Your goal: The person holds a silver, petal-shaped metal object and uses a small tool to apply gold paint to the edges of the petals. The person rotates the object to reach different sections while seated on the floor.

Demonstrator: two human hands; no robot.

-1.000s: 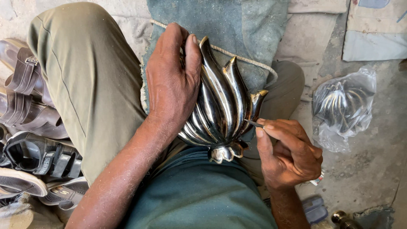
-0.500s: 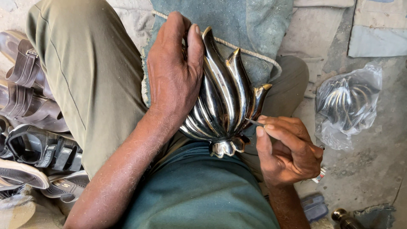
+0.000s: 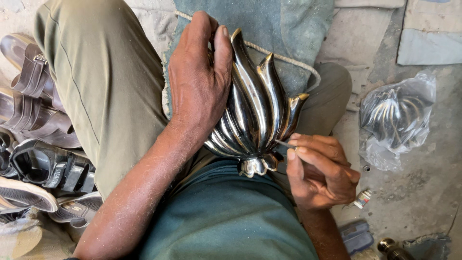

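Note:
A shiny metal flame-shaped ornament (image 3: 260, 115) with ribbed lobes and gold-tinted tips lies on my lap over a blue-grey cloth (image 3: 284, 33). My left hand (image 3: 199, 82) presses flat over its left side, fingers along the lobes. My right hand (image 3: 320, 171) pinches a thin metal tool (image 3: 284, 143) whose tip touches the ornament's lower right edge, near its small base knob (image 3: 255, 166).
Several sandals (image 3: 38, 144) are piled at the left by my knee. A second similar ornament wrapped in clear plastic (image 3: 397, 118) lies on the concrete floor at the right. A small tube (image 3: 363, 198) and a brass fitting (image 3: 390, 248) lie near my right wrist.
The view has shifted slightly. Both hands and the ornament keep almost the same pose; the right hand's tool stays at the ornament's lower right edge.

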